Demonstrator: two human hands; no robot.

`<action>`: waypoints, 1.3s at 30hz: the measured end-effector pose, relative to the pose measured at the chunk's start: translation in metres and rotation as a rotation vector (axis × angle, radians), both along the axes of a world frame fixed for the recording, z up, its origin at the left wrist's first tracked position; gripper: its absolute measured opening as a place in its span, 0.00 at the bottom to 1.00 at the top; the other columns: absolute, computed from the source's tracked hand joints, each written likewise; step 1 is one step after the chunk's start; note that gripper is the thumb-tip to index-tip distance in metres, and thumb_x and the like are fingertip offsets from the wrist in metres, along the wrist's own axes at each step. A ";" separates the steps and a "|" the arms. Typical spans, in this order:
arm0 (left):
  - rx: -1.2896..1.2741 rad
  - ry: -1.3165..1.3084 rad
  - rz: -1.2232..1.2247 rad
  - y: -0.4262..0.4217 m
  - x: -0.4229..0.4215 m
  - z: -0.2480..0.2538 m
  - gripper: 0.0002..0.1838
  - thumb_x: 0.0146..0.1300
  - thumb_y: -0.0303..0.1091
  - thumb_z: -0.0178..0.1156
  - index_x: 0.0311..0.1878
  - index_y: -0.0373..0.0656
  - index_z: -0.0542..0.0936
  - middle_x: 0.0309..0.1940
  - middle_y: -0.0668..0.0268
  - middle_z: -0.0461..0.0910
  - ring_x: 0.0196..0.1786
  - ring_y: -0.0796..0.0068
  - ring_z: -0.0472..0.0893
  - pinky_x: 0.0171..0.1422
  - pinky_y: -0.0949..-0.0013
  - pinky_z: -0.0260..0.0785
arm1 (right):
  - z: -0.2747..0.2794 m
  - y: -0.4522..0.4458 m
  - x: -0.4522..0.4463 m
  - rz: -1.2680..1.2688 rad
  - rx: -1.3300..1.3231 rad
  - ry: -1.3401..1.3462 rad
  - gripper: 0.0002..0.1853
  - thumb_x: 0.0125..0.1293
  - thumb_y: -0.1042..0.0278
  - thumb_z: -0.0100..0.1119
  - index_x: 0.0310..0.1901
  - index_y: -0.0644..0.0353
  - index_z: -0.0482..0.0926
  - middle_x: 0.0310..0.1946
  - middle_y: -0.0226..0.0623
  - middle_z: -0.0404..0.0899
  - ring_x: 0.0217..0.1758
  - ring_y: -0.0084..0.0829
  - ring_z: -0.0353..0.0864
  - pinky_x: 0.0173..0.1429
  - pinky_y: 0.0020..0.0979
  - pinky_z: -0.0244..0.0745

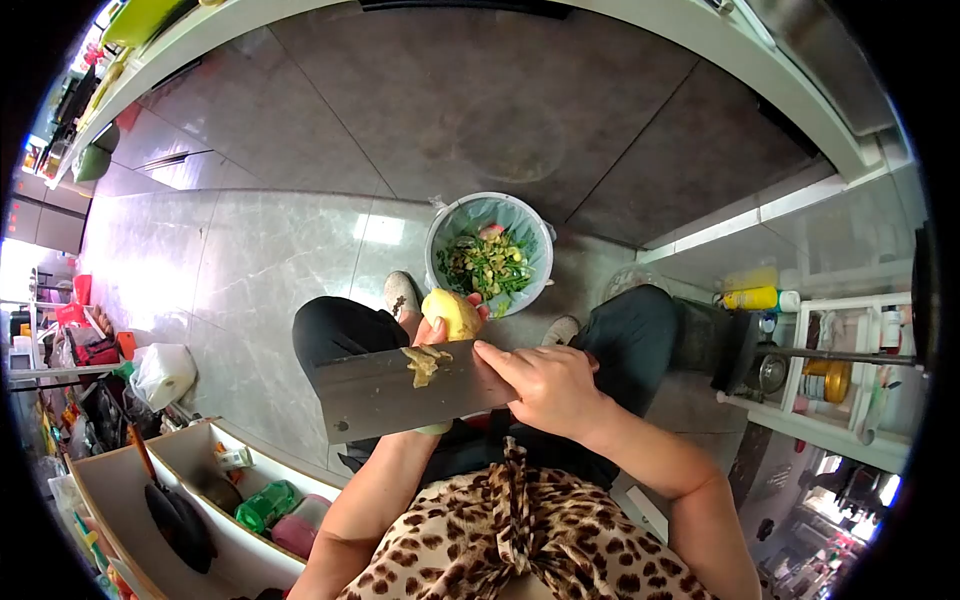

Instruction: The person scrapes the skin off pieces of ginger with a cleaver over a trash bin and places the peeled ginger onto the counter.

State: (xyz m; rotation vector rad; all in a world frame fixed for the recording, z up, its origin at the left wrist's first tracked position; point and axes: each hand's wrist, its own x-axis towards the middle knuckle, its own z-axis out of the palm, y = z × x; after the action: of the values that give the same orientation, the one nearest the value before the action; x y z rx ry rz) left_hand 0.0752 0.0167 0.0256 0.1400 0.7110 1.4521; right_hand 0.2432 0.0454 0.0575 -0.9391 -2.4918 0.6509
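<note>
A yellow peeled potato (pixel 452 314) is held in my left hand (pixel 436 334), whose fingers show around its sides; the blade hides much of this hand. My right hand (pixel 555 388) grips a broad cleaver (pixel 385 400), with fingers closed at its right end and the index finger lying along the blade. The blade lies across, just below the potato, with brown peel pieces (pixel 425 364) stuck on its face. Beyond the potato stands a lined bin (pixel 433 250) with green scraps and peelings (pixel 488 266) inside.
Dark cabinet fronts (pixel 440 90) rise past the bin. At lower left is an open drawer (pixel 150 480) with a black pan and green bottle. A white plastic bag (pixel 163 375) sits on the left. A white rack (pixel 850 370) holding bottles stands on the right.
</note>
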 end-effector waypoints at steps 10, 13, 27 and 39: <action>-0.097 0.109 0.021 -0.009 0.002 0.001 0.22 0.66 0.42 0.59 0.58 0.40 0.71 0.49 0.60 0.79 0.48 0.69 0.80 0.55 0.68 0.73 | -0.016 0.005 0.008 0.039 0.203 0.009 0.28 0.48 0.72 0.61 0.56 0.61 0.77 0.22 0.34 0.78 0.23 0.33 0.80 0.28 0.32 0.76; 0.047 -0.197 0.026 -0.013 0.001 -0.022 0.18 0.68 0.39 0.57 0.56 0.40 0.73 0.50 0.62 0.79 0.51 0.70 0.79 0.56 0.68 0.72 | -0.023 0.012 0.012 -0.003 0.170 -0.018 0.27 0.48 0.72 0.61 0.55 0.59 0.78 0.23 0.35 0.80 0.24 0.34 0.81 0.28 0.33 0.76; 0.034 0.046 0.073 -0.004 0.000 -0.015 0.23 0.66 0.40 0.59 0.59 0.38 0.70 0.54 0.54 0.76 0.58 0.63 0.75 0.63 0.63 0.69 | -0.001 0.007 0.000 0.050 0.081 0.025 0.29 0.45 0.72 0.63 0.55 0.59 0.77 0.23 0.36 0.80 0.24 0.35 0.82 0.30 0.34 0.77; 0.040 -0.313 -0.032 -0.009 -0.004 -0.029 0.24 0.67 0.38 0.58 0.59 0.31 0.69 0.54 0.50 0.75 0.56 0.59 0.77 0.65 0.61 0.70 | -0.017 0.015 0.009 0.019 0.063 0.000 0.28 0.44 0.76 0.62 0.54 0.57 0.79 0.26 0.35 0.81 0.28 0.35 0.82 0.34 0.33 0.76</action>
State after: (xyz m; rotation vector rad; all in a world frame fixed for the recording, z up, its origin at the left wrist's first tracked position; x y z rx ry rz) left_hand 0.0717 0.0077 -0.0034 -0.0449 0.4221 1.4177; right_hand 0.2527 0.0600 0.0403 -0.8933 -2.5089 0.5749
